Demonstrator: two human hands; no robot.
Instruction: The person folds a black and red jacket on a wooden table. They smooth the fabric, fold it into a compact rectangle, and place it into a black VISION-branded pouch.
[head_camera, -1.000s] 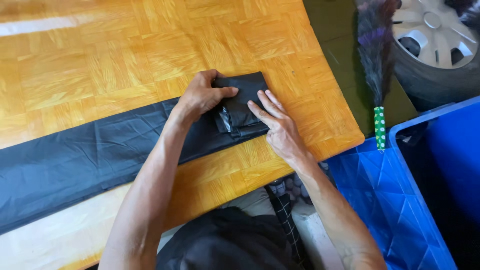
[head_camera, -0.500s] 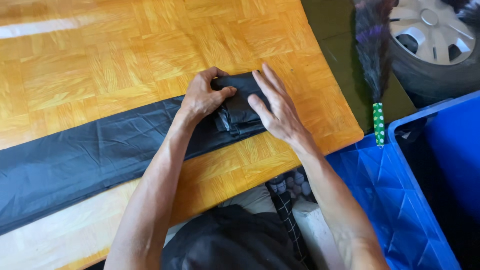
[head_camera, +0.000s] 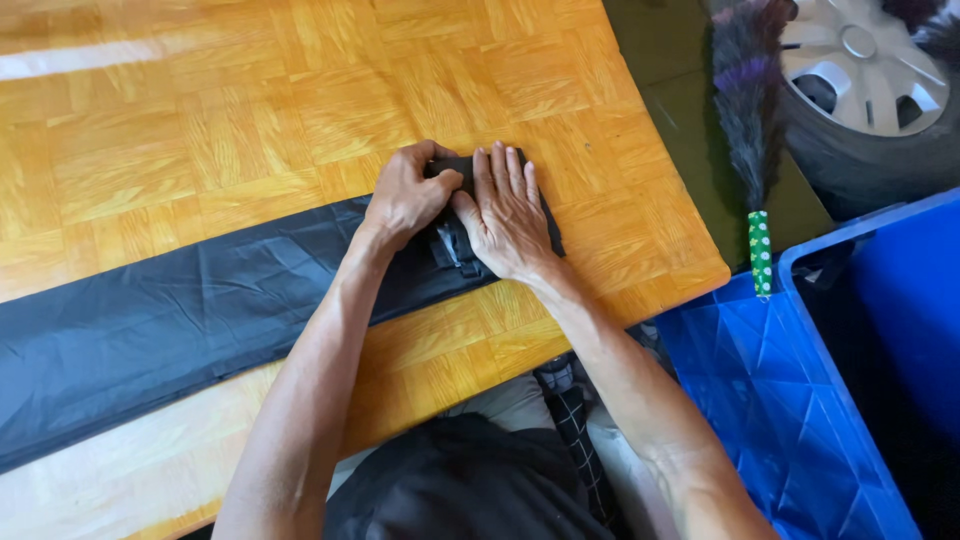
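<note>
Lengthwise, the long black plastic sheet folded into a flat strip (head_camera: 170, 320) lay across the wooden parquet tabletop (head_camera: 250, 110), its long axis running from the lower left edge up toward the right, where its end was folded over. The left hand (head_camera: 405, 195) was curled on that folded end, fingers bent and gripping the plastic. The right hand (head_camera: 510, 215) lay flat just beside it, fingers straight and together, pressing the fold down. A blue plastic crate (head_camera: 790, 400) stood at the right, near a feather duster (head_camera: 750, 130).
</note>
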